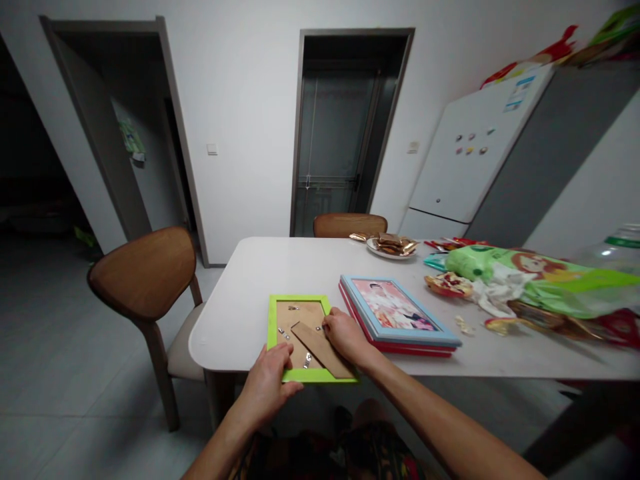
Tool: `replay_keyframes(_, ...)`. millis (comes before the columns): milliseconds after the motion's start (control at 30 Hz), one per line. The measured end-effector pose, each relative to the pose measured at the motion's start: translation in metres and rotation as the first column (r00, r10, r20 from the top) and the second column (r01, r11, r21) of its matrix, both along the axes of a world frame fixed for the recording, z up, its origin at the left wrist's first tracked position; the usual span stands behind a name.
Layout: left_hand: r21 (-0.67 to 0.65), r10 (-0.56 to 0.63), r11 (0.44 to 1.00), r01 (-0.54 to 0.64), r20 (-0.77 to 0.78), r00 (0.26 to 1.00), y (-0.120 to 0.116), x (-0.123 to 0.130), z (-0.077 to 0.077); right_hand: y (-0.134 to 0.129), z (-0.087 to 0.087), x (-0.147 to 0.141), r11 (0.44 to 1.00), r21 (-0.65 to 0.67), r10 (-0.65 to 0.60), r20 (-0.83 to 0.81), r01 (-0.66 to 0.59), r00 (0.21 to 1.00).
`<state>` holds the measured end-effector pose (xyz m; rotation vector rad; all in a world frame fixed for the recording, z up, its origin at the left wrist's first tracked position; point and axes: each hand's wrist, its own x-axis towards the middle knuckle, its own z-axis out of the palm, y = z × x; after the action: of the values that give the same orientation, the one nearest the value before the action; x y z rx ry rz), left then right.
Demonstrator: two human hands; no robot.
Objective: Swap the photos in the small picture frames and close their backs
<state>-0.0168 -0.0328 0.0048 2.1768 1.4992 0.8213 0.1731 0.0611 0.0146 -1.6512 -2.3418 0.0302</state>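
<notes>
A lime-green picture frame (273, 327) lies face down at the table's near edge, its brown backing board (310, 315) upward. Several small metal clips (307, 361) show on the board, and a brown easel stand (320, 350) runs slantwise across it. My left hand (273, 377) grips the lower left corner, with the thumb along the near edge and the fingers over the back. Curled against the frame's right edge is my right hand (346, 337), fingertips close to a clip; what exactly they pinch is hidden.
Stacked frames, a light-blue one (400, 310) over red, lie right of my right hand. Farther right are an opened pomegranate (450, 285), crumpled tissue (500, 293) and a green package (550, 273). A plate (387, 253) of wrapped snacks sits behind. Wooden chairs (150, 273) flank the table.
</notes>
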Motion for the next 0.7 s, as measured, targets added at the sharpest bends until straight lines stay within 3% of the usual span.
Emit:
replay_keyframes(167,0.024,0.023,0.999,-0.024,0.025,0.999,-0.0034,0.0007,-0.0034,0.0009,-0.0027,0.0067,0.995,-0.01,0.093,-0.09,-0.094,0.992)
replay_keyframes(367,0.029,0.031,0.999,-0.032,0.031,0.999,-0.005,0.0005,-0.0061,0.0037,-0.0052,0.0099,0.995,-0.046,0.078,-0.149,-0.086,0.986)
replay_keyframes(567,0.028,0.014,1.0,-0.014,-0.003,1.0,-0.0038,0.0001,-0.0039,0.0017,-0.0024,0.005,1.0,-0.028,0.003,-0.086,-0.006,0.996)
replay_keyframes(700,0.04,0.035,0.999,-0.034,0.0,0.999,-0.0051,0.0016,-0.0041,-0.0005,-0.0012,0.005,1.0,-0.018,0.024,-0.091,-0.026,0.996)
